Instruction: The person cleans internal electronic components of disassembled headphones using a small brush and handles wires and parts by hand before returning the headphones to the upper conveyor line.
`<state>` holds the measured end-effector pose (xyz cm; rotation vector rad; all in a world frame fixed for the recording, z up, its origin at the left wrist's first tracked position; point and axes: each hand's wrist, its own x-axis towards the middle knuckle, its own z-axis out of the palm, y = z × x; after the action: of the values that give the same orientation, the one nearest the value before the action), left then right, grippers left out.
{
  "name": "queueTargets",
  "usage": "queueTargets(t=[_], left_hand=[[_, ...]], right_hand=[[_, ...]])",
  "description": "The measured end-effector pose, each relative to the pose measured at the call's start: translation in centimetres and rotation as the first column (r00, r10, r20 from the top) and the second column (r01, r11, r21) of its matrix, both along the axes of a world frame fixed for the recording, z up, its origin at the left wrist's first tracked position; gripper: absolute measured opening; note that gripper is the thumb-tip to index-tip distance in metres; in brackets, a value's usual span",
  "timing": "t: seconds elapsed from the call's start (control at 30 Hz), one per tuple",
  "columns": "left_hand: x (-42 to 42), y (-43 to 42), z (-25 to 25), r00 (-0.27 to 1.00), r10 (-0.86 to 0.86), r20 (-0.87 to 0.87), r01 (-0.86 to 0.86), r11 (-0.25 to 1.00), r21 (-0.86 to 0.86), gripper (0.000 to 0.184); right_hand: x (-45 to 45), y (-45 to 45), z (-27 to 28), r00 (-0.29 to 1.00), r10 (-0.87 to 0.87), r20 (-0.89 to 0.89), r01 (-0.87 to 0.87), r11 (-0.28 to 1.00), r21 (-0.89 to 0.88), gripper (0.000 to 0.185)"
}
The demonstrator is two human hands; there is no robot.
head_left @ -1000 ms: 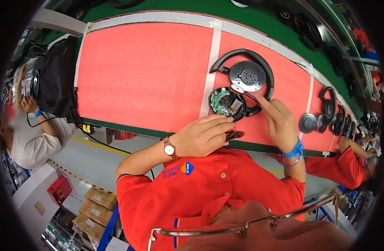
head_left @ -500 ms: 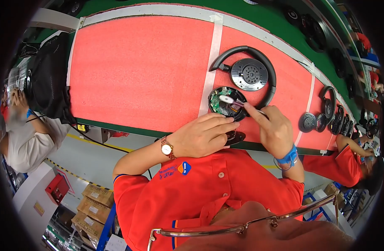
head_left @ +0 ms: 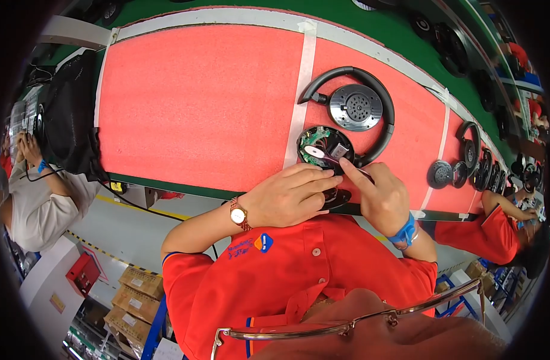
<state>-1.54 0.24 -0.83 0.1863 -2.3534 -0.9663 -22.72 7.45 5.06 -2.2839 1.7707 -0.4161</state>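
Observation:
An open headphone ear cup (head_left: pixel 304 144) lies on the pink mat, its green circuit board and wires exposed. My left hand (head_left: pixel 296 195) rests over its near edge, fingers curled and holding it steady. Between the fingers of my right hand (head_left: pixel 383 195) is a slim tool that looks like a toothbrush (head_left: pixel 314 151), its white oval head over the circuit board and its dark handle running back under my index finger. The headband (head_left: pixel 388 99) curves away beyond the cup, with a second ear cup (head_left: pixel 356 107) lying inside its arc, perforated face up.
To the right along the mat (head_left: pixel 203 102) lie another headphone (head_left: pixel 469 153) and loose ear cups (head_left: pixel 440 174). A black cloth bag (head_left: pixel 71 108) hangs at the left end. Co-workers sit on both sides. A green conveyor (head_left: pixel 227 5) with headphones runs behind the white rail.
My right hand has shifted slightly left and down, taking the brush head lower over the circuit board. My left hand stays on the ear cup.

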Motion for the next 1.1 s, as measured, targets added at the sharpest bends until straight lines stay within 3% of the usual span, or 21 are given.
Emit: queueTargets(t=[0.13, 0.23, 0.33, 0.57, 0.67, 0.77, 0.83, 0.87, 0.93, 0.97, 1.0, 1.03, 1.07, 1.1], left_hand=[[-0.1, -0.1, 0.0, 1.000, 0.005, -0.001, -0.005, 1.000, -0.006, 0.028], [-0.1, -0.1, 0.1, 1.000, 0.006, -0.002, -0.006, 1.000, -0.007, 0.027], [-0.1, -0.1, 0.1, 1.000, 0.005, -0.008, -0.005, 1.000, -0.002, 0.028], [-0.1, -0.1, 0.0, 1.000, 0.003, -0.019, -0.003, 1.000, -0.001, 0.029], [-0.1, 0.0, -0.1, 1.000, 0.010, -0.027, -0.010, 1.000, -0.005, 0.029], [-0.2, -0.2, 0.1, 0.999, 0.008, -0.050, -0.009, 1.000, -0.019, 0.025], [-0.2, -0.2, 0.2, 0.998, 0.012, -0.063, -0.014, 1.000, -0.026, 0.022], [-0.2, -0.1, 0.2, 0.998, 0.010, -0.057, -0.011, 1.000, -0.022, 0.022], [0.0, -0.1, 0.1, 0.999, 0.003, -0.051, -0.005, 0.999, -0.034, 0.022], [0.1, -0.1, 0.2, 1.000, -0.006, -0.017, 0.006, 1.000, -0.008, 0.022], [0.2, -0.1, 0.2, 1.000, -0.016, 0.016, 0.016, 1.000, 0.015, 0.022], [0.2, -0.2, 0.3, 1.000, -0.018, 0.014, 0.018, 1.000, -0.014, 0.022], [0.2, -0.2, 0.4, 1.000, -0.013, 0.021, 0.013, 1.000, -0.019, 0.020], [0.1, -0.1, 0.5, 1.000, -0.007, 0.027, 0.007, 1.000, -0.020, 0.019]], right_hand=[[-0.8, -0.3, 0.3, 0.987, -0.134, -0.090, 0.135, 0.991, 0.000, 0.059], [-0.2, 0.0, 0.4, 0.999, -0.024, -0.044, 0.024, 1.000, 0.015, 0.058], [-1.2, -0.4, 0.1, 0.992, -0.119, -0.047, 0.120, 0.993, 0.015, 0.058], [-0.6, 0.3, 0.6, 0.995, -0.100, -0.021, 0.100, 0.995, 0.004, 0.052], [-1.9, 0.0, 2.5, 0.984, -0.159, -0.075, 0.167, 0.981, 0.101, 0.047], [-2.7, -0.5, 3.3, 0.983, -0.182, -0.011, 0.181, 0.968, 0.171, 0.041], [-3.8, -1.8, 2.8, 0.946, -0.278, 0.167, 0.266, 0.960, 0.091, 0.034], [-4.7, -3.0, 2.0, 0.946, -0.278, 0.170, 0.267, 0.960, 0.085, 0.034], [-6.6, -5.9, -0.3, 0.942, -0.176, 0.287, 0.245, 0.942, -0.228, 0.028], [-7.4, -6.6, -0.9, 0.942, -0.174, 0.289, 0.247, 0.938, -0.244, 0.028], [-8.0, -7.3, -1.3, 0.881, -0.313, 0.355, 0.301, 0.949, 0.090, 0.028], [-8.4, -8.0, -1.6, 0.809, -0.456, 0.371, 0.299, 0.863, 0.408, 0.030], [-8.6, -8.6, -1.7, 0.810, -0.444, 0.383, 0.301, 0.875, 0.378, 0.030], [-8.7, -9.2, -1.8, 0.727, -0.470, 0.501, 0.187, 0.837, 0.515, 0.031]])
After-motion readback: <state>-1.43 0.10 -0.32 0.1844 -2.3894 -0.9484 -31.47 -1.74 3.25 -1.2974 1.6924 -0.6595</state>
